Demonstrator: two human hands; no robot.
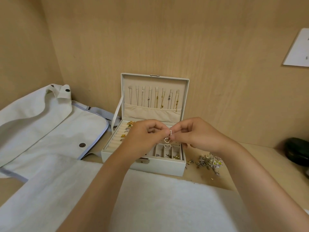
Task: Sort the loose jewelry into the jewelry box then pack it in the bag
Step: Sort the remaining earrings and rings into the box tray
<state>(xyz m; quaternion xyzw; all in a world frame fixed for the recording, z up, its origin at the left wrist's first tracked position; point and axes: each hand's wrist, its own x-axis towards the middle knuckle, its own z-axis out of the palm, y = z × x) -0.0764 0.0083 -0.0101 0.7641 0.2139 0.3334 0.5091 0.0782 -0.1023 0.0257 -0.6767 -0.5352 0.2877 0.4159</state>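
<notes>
A white jewelry box (160, 167) stands open on the wooden desk, several necklaces hanging in its raised lid (154, 82). Rings sit in its left ring rolls (124, 131); small pieces lie in its front compartments. Above the box, my left hand (145, 138) and my right hand (199, 134) pinch one sparkly heart-shaped earring (167, 139) between their fingertips, its two hearts dangling. A pile of loose jewelry (209, 162) lies on the desk right of the box. The white bag (50, 131) lies flat to the left.
A white cloth (158, 203) covers the desk's near side. A dark rounded object (296, 150) sits at the far right edge. A paper sheet (297, 49) hangs on the back wall. Wooden walls close in behind and to the left.
</notes>
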